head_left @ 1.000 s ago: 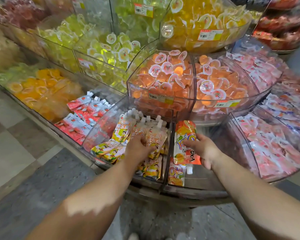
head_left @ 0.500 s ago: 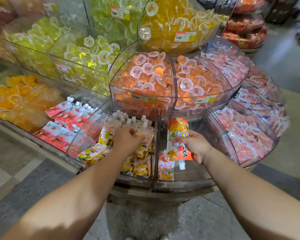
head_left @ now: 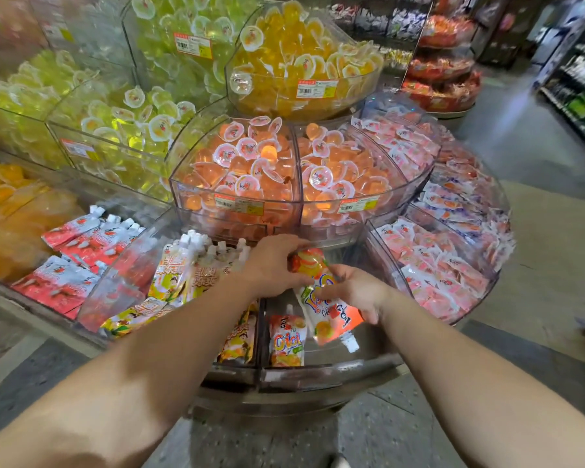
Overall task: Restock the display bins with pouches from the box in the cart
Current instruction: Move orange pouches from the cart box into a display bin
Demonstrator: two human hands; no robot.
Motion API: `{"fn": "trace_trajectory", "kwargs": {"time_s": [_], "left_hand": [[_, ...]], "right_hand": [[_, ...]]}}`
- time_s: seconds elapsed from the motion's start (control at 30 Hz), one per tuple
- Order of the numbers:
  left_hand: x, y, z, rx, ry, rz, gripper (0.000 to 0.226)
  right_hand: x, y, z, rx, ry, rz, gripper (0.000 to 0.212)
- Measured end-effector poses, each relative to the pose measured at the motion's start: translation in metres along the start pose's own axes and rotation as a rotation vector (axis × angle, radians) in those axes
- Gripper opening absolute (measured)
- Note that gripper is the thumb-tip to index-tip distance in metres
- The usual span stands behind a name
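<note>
Two hands meet over the near-empty clear bin (head_left: 321, 369): the right hand (head_left: 352, 292) grips an orange spouted pouch (head_left: 328, 309) upside down, spout toward the bin's front, while the left hand (head_left: 274, 265) curls over its upper end. One matching pouch (head_left: 287, 341) already stands inside. Better, I'd say, to turn this one spout-up and set it just beside that one, label facing out. No box or cart is in sight.
</note>
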State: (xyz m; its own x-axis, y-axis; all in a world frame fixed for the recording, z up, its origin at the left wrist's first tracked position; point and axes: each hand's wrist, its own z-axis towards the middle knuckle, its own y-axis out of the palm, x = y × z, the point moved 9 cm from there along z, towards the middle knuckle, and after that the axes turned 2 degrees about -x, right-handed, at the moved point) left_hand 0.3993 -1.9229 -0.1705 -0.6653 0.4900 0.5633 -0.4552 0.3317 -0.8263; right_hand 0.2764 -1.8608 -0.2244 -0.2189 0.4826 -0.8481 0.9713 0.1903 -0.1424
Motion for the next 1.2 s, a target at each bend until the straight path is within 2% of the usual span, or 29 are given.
{"fn": "trace_trajectory", "kwargs": {"time_s": [0.07, 0.17, 0.27, 0.37, 0.4, 0.47, 0.53, 0.6, 0.63, 0.67, 0.73, 0.8, 0.87, 0.93, 0.97, 1.0, 1.07, 1.13, 1.2], "left_hand": [[0.011, 0.021, 0.011, -0.156, 0.043, 0.072, 0.083], [0.017, 0.057, 0.022, -0.414, -0.039, 0.051, 0.086], [0.010, 0.086, 0.022, -0.531, -0.209, 0.006, 0.065], [-0.011, 0.110, 0.022, -0.449, -0.362, -0.069, 0.030], [-0.016, 0.115, 0.019, -0.410, -0.423, -0.122, 0.028], [-0.026, 0.123, 0.008, -0.355, -0.551, -0.217, 0.027], [-0.039, 0.129, -0.008, -0.277, -0.667, -0.286, 0.023], [-0.051, 0.128, -0.021, -0.163, -0.776, -0.336, 0.022], [-0.058, 0.126, -0.027, -0.112, -0.816, -0.331, 0.031], [-0.063, 0.127, -0.031, -0.084, -0.849, -0.326, 0.042], [-0.061, 0.127, -0.034, -0.042, -0.869, -0.377, 0.033], [-0.046, 0.127, -0.027, -0.071, -0.812, -0.351, 0.018], [-0.032, 0.129, -0.021, -0.049, -0.768, -0.385, 0.020], [-0.041, 0.142, -0.023, -0.074, -0.768, -0.408, 0.026], [-0.042, 0.148, -0.028, -0.108, -0.798, -0.461, 0.033], [-0.041, 0.151, -0.031, -0.148, -0.789, -0.464, 0.037], [-0.043, 0.160, -0.038, -0.187, -0.816, -0.527, 0.049], [-0.048, 0.156, -0.041, -0.247, -0.831, -0.379, 0.068], [-0.053, 0.153, -0.040, -0.303, -0.788, -0.237, 0.075]], "right_hand": [[0.002, -0.010, 0.006, -0.078, 0.014, -0.171, 0.040], [0.008, -0.018, 0.009, -0.237, 0.025, -0.399, 0.026], [0.014, -0.031, 0.016, -0.326, 0.029, -0.588, 0.029], [0.012, -0.043, 0.033, -0.324, -0.062, -0.903, 0.047], [0.009, -0.044, 0.040, -0.306, -0.096, -0.984, 0.047], [0.000, -0.045, 0.049, -0.221, -0.174, -1.116, 0.034], [-0.014, -0.049, 0.055, -0.063, -0.292, -1.220, 0.040], [-0.032, -0.054, 0.053, 0.119, -0.470, -1.086, 0.056], [-0.038, -0.060, 0.050, 0.214, -0.541, -0.943, 0.057], [-0.038, -0.067, 0.049, 0.298, -0.553, -0.804, 0.056], [-0.016, -0.077, 0.056, 0.367, -0.417, -0.581, 0.058], [0.024, -0.077, 0.069, 0.303, -0.148, -0.318, 0.062], [0.063, -0.063, 0.075, 0.117, 0.069, -0.038, 0.062], [0.084, -0.044, 0.074, -0.076, 0.168, 0.162, 0.038], [0.086, -0.040, 0.073, -0.112, 0.162, 0.203, 0.024], [0.088, -0.039, 0.073, -0.114, 0.148, 0.210, 0.019], [0.089, -0.041, 0.077, -0.075, 0.088, 0.086, 0.021], [0.095, -0.042, 0.078, -0.064, 0.048, -0.105, 0.021], [0.112, -0.037, 0.077, -0.117, 0.110, -0.150, 0.019]]}}
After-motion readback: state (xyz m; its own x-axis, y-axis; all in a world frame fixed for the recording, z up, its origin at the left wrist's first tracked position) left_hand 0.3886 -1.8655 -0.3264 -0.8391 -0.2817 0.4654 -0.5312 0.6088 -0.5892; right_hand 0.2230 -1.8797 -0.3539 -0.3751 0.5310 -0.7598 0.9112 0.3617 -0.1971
